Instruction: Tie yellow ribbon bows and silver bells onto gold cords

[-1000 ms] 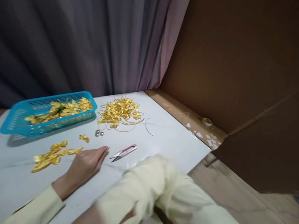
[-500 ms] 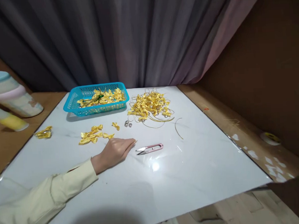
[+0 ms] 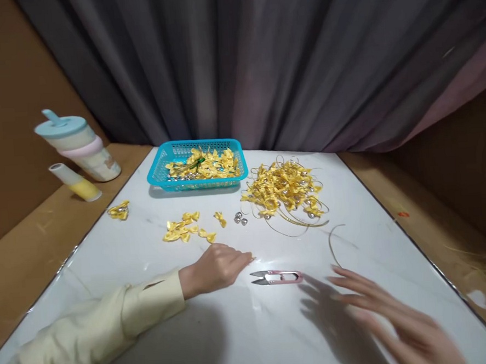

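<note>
My left hand [image 3: 216, 267] rests on the white tabletop in a pinch; only a tiny tip shows at its fingertips, too small to name. Just right of it lie pink-handled thread snips [image 3: 269, 278], blades apart and pointing left. My right hand [image 3: 395, 318] is open at the lower right, fingers spread and slightly blurred, close to a loose curved gold cord [image 3: 331, 247]. Beyond my left hand are several loose yellow ribbon bows [image 3: 182, 229], a single bow [image 3: 220, 219] and a few small silver bells [image 3: 237, 218]. A large pile of yellow bows with bells and cords [image 3: 284, 185] sits behind.
A blue plastic basket [image 3: 197, 183] at the back holds more yellow bows and a green-tied bundle. A small bow cluster [image 3: 119, 210] lies at the left. Off the white surface stand a lidded tumbler [image 3: 88, 153] and a white-and-yellow cylinder [image 3: 76, 184]. A dark curtain [image 3: 219, 68] hangs behind.
My right hand has come into view from the lower right, open. The view has shifted, so everything sits further right and lower. My left hand keeps its pinch beside the snips.
</note>
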A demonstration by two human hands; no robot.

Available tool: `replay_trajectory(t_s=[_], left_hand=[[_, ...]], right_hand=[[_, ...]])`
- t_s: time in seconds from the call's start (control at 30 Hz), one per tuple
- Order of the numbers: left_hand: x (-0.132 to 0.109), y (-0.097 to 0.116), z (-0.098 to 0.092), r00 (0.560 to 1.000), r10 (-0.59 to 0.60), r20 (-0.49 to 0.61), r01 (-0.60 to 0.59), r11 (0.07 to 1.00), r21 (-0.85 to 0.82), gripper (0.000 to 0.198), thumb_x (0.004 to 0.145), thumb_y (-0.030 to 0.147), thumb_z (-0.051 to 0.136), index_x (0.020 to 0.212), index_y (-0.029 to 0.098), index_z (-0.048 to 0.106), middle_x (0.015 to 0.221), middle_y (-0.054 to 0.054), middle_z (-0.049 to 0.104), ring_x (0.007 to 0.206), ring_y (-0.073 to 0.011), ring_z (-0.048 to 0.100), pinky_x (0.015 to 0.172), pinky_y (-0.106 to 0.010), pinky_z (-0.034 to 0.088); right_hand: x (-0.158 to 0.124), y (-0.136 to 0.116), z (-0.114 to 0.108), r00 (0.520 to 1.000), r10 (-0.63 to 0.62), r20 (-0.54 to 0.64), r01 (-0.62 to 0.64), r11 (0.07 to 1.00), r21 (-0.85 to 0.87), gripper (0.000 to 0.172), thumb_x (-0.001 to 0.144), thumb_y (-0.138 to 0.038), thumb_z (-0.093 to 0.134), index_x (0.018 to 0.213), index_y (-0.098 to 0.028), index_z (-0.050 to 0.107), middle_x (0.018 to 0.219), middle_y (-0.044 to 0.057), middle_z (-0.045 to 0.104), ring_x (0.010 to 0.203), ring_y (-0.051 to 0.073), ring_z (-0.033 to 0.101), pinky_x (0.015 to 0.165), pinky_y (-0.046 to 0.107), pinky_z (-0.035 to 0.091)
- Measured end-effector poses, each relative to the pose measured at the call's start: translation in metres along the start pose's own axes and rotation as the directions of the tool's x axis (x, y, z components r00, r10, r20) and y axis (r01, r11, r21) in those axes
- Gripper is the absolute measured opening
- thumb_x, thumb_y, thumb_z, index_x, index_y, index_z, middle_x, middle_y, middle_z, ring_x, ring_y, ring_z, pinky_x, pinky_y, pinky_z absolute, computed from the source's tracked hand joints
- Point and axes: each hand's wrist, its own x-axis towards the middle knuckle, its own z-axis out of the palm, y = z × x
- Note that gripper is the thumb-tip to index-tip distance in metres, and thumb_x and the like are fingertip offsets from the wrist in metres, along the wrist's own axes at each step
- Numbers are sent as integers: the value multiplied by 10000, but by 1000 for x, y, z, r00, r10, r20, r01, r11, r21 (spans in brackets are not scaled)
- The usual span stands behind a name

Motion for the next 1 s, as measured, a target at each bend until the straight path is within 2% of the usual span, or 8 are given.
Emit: replay_trajectory(t_s=[0.1,0.17,0.3,0.4,0.5,0.67,0.83,1.0], left_hand=[[-2,0,0,999,27,-19,-27,999,30,208,899,129,424,790,113,601,455,17,531,390,-110,503,388,-241,329],[-2,0,-2,998,55,-12,-55,998,27,197,893,119,424,793,117,594,465,20,534,394,-116,503,384,-258,310],[-5,-4,-5,997,41,-71,-39,999,31,240,911,140,399,754,126,580,454,24,524,391,-108,497,382,-260,283],[-8,-8,-7,992,-8,-124,11,1000,22,293,912,169,399,660,145,549,429,31,508,377,-101,493,374,-263,257],[-10,-14,-8,997,-31,-71,33,999,24,309,912,182,392,635,155,527,444,33,516,390,-97,496,381,-260,247],[-8,-19,-11,990,37,-132,-25,995,96,256,903,201,453,669,154,546,425,31,481,508,-121,509,518,-273,310],[-6,-16,-17,925,212,-315,-186,976,111,123,885,168,514,801,125,592,495,40,511,780,-141,573,711,-329,324],[-3,-9,-19,900,370,-232,-370,928,43,61,830,106,548,809,103,606,536,43,504,704,-119,532,645,-311,313]], right_hand=[[35,-22,20,951,-239,195,237,971,31,405,869,-202,491,1253,-325,530,1264,-13,569,1232,205,468,937,311,508],[44,-33,35,938,-292,184,295,955,12,485,859,-167,481,1326,-294,460,1306,-6,528,1252,205,439,962,320,490],[39,-37,63,954,-279,111,288,955,-74,478,854,-148,458,1309,-291,479,1312,3,523,1224,209,476,947,336,501],[28,-35,82,981,-193,4,189,957,-220,448,868,-181,446,1312,-239,464,1317,46,519,1195,239,506,903,387,507],[26,-35,94,978,-165,-129,110,930,-352,379,895,-230,400,1255,-190,512,1227,80,588,1085,257,576,835,405,503],[44,-38,94,964,-95,-249,-30,890,-456,366,931,-305,325,1050,-117,615,1020,127,665,896,258,615,778,415,496],[65,-38,87,957,-86,-278,-62,873,-484,315,919,-287,368,989,-114,622,958,131,680,871,257,607,764,406,498],[126,-55,58,955,-147,-259,46,932,-359,272,905,-245,402,1066,-126,585,957,130,676,904,247,608,748,362,483]])
